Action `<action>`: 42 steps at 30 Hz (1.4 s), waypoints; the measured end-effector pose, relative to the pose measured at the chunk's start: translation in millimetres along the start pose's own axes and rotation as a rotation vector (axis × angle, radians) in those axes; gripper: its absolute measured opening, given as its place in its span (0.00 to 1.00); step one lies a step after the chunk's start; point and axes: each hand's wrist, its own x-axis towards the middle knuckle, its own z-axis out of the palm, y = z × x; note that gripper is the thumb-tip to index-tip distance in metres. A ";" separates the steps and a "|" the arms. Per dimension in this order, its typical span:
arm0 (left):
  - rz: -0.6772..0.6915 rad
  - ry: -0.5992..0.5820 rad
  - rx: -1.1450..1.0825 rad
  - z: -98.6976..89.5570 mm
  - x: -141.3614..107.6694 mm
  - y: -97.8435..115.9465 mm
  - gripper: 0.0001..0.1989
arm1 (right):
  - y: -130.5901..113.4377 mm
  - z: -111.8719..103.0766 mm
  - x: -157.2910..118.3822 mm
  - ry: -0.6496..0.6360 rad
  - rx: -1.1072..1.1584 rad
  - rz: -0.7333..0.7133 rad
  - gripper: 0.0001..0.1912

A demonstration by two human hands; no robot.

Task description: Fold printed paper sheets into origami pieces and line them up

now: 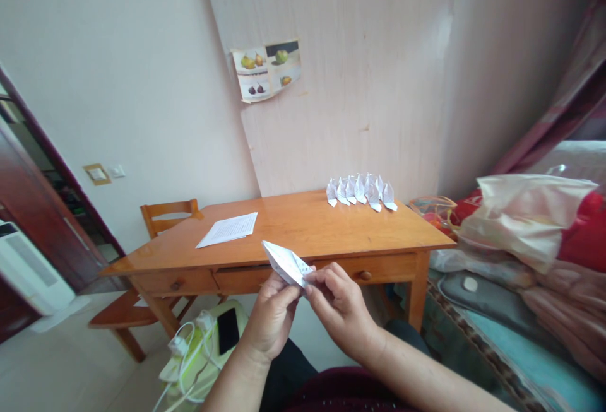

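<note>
A folded white paper piece [285, 262], pointed at its far end and printed on parts of its surface, is held up in front of the table's near edge. My left hand [274, 314] grips its lower end from below, with the thumb along the near side. At the right side of the same end, my right hand [338, 298] pinches a small folded part between thumb and fingertips. Several similar folded paper figures [360, 190] stand grouped at the table's far right. A stack of printed sheets [230, 229] lies on the table's left part.
The wooden table [293, 226] stands against the wall, with drawers below. A wooden chair [165, 210] is at its left. Below are a yellow-green stool [199, 361] with white cables and a black phone [228, 330]. Bags [525, 210] and bedding lie on the right.
</note>
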 end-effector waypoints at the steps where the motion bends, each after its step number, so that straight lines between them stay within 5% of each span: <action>1: 0.000 -0.010 -0.011 -0.9 0.1 0.0 0.15 | -0.5 -0.7 0.5 0.019 0.009 0.003 0.06; 7: -0.008 -0.068 -0.084 -5.7 0.9 -0.6 0.15 | 2.3 -2.9 3.6 0.124 0.067 0.132 0.04; 13: -0.047 -0.104 -0.086 -4.7 0.2 0.5 0.16 | 3.5 -0.9 4.5 -0.010 0.270 0.320 0.07; 28: -0.021 0.016 -0.006 1.4 -1.0 1.7 0.14 | -8.0 -6.3 2.5 -0.014 -0.083 -0.040 0.03; 42: 0.030 -0.028 0.094 3.2 -1.7 3.8 0.16 | -0.7 -5.1 3.6 0.013 -0.018 0.071 0.07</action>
